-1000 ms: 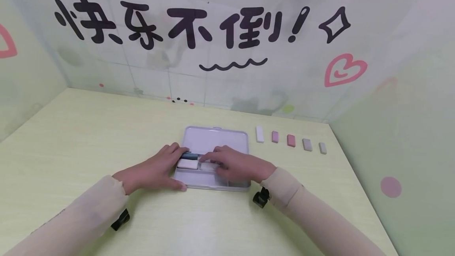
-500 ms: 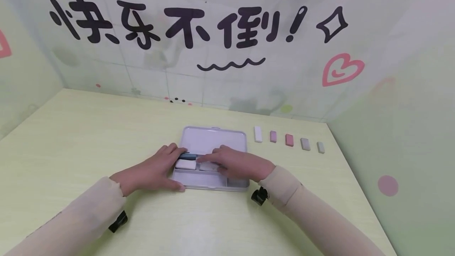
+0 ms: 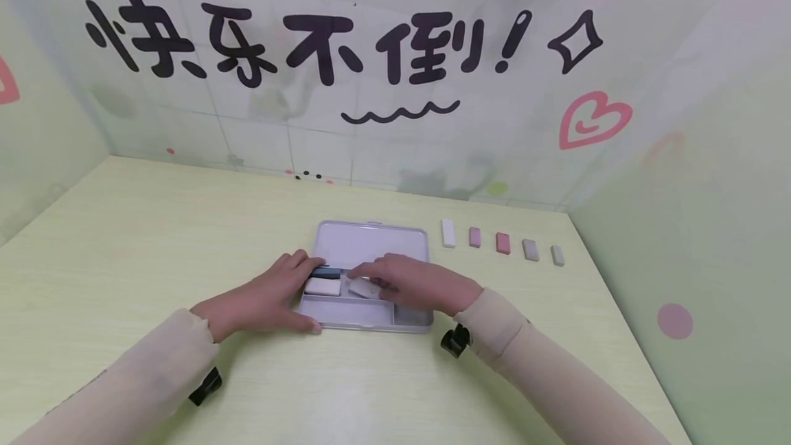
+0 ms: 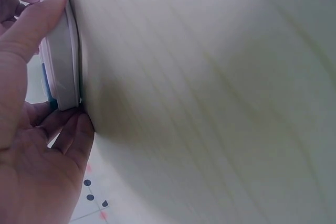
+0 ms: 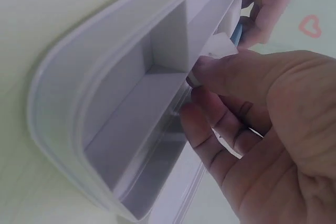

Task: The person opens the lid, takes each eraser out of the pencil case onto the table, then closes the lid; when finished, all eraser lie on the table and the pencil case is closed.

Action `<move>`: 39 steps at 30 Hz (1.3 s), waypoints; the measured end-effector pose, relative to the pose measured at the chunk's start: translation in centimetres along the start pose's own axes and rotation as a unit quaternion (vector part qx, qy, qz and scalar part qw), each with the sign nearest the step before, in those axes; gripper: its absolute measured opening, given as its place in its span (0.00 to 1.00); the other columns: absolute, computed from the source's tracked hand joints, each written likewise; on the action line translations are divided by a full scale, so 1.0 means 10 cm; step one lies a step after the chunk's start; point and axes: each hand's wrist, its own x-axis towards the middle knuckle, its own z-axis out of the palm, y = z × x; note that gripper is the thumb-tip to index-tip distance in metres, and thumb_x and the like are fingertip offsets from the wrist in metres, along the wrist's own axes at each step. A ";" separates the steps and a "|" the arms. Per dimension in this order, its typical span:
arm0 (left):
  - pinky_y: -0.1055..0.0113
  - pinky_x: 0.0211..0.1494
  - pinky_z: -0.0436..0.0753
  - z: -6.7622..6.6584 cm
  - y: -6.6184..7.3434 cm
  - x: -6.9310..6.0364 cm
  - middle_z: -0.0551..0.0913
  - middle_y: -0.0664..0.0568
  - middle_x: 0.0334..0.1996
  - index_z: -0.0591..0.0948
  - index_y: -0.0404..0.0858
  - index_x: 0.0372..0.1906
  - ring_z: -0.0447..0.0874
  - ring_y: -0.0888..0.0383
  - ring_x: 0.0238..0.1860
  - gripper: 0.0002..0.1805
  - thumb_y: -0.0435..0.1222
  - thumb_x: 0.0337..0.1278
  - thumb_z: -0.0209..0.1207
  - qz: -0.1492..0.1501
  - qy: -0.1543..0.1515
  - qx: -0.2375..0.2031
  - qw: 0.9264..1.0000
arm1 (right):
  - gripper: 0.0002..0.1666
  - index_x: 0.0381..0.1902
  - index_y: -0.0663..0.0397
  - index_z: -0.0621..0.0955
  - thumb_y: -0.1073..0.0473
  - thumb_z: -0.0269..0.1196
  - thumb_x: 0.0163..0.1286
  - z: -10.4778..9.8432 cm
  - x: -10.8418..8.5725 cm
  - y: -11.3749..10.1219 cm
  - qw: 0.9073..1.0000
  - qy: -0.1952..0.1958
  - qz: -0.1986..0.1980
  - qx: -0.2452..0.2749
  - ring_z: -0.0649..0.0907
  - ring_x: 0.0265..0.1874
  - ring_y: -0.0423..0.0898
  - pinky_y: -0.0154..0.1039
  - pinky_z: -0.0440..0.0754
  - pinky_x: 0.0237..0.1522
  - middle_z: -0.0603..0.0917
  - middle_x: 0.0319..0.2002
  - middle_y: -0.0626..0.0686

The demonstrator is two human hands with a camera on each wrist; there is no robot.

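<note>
Presently, the right hand [image 3: 415, 282] pinches a pale block [image 3: 364, 287], which lies slanted inside the case [image 3: 349, 312], to the right of the white block [image 3: 323, 286]. The left hand [image 3: 268, 299] grips the case's left end. With an uneven pinch, the pale block could perhaps slip or jam.

Head view high, wrist views near case [image 3: 349, 310]

Five blocks [image 3: 503, 243] lie right of the case [image 3: 353, 312].
</note>
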 end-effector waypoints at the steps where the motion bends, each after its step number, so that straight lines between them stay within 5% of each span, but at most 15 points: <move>1: 0.51 0.62 0.77 0.00 0.00 0.00 0.73 0.48 0.55 0.66 0.30 0.75 0.67 0.51 0.55 0.56 0.57 0.47 0.78 0.000 0.000 -0.001 1.000 | 0.30 0.74 0.39 0.75 0.64 0.61 0.78 0.00 -0.01 0.01 1.000 0.003 -0.002 0.004 0.79 0.48 0.42 0.38 0.79 0.57 0.85 0.48 0.45; 5: 0.51 0.62 0.77 0.00 0.01 -0.01 0.73 0.49 0.54 0.67 0.30 0.74 0.67 0.52 0.55 0.56 0.56 0.47 0.78 0.002 0.002 -0.002 1.000 | 0.30 0.75 0.41 0.75 0.64 0.62 0.78 0.02 -0.02 0.05 0.999 0.017 -0.009 0.034 0.79 0.44 0.43 0.37 0.78 0.51 0.83 0.43 0.47; 10: 0.53 0.61 0.76 0.00 0.00 -0.01 0.72 0.50 0.54 0.67 0.30 0.74 0.66 0.53 0.55 0.56 0.57 0.47 0.78 0.007 0.005 -0.001 1.000 | 0.33 0.75 0.45 0.74 0.64 0.65 0.75 0.04 -0.06 0.16 0.993 0.053 -0.006 0.102 0.84 0.46 0.40 0.36 0.82 0.53 0.88 0.48 0.48; 15: 0.52 0.62 0.76 0.00 0.01 -0.01 0.72 0.50 0.54 0.67 0.31 0.75 0.66 0.52 0.56 0.56 0.57 0.47 0.78 0.005 0.002 -0.003 1.000 | 0.34 0.73 0.47 0.75 0.64 0.69 0.71 0.02 -0.17 0.29 0.982 0.104 -0.008 0.159 0.86 0.47 0.41 0.38 0.85 0.56 0.89 0.47 0.50; 22: 0.52 0.62 0.76 0.00 0.00 -0.01 0.72 0.50 0.54 0.66 0.30 0.74 0.66 0.53 0.55 0.56 0.57 0.47 0.78 0.005 0.004 -0.001 1.000 | 0.34 0.73 0.46 0.75 0.64 0.70 0.71 0.03 -0.36 0.50 0.962 0.153 0.048 0.221 0.86 0.48 0.43 0.38 0.84 0.57 0.88 0.46 0.50; 39: 0.52 0.62 0.76 0.00 0.01 -0.02 0.72 0.49 0.53 0.67 0.29 0.74 0.66 0.52 0.55 0.56 0.55 0.47 0.79 0.006 0.008 0.001 1.000 | 0.32 0.70 0.63 0.75 0.65 0.70 0.70 0.17 -0.86 1.06 0.944 0.220 0.116 0.219 0.87 0.46 0.47 0.32 0.84 0.46 0.83 0.50 0.58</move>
